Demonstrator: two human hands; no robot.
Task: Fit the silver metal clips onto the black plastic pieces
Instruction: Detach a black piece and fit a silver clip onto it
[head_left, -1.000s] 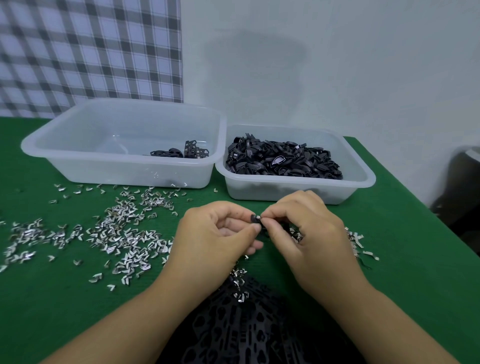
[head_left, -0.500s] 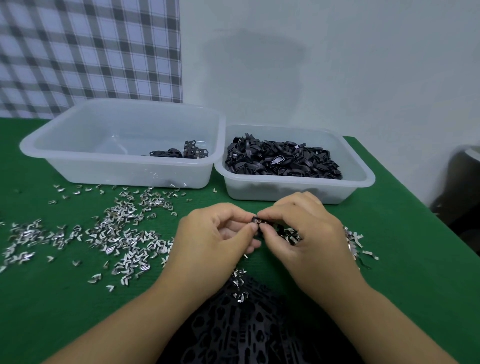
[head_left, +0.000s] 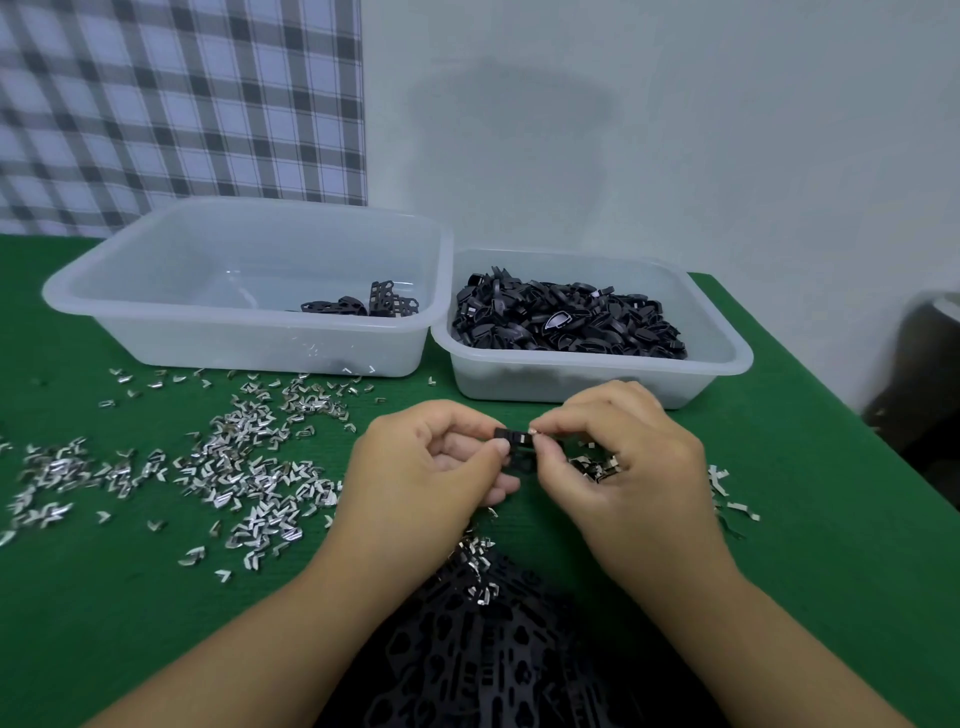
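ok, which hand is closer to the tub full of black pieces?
Right. The right hand is just in front of the tub; the left hand is further left, before its left corner.

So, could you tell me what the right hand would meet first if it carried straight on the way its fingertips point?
Probably the black plastic piece pinched by the left hand; the right hand, pinching a silver clip, points leftward at it.

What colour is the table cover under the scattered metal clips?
Dark green; the table cover shows best in the head view.
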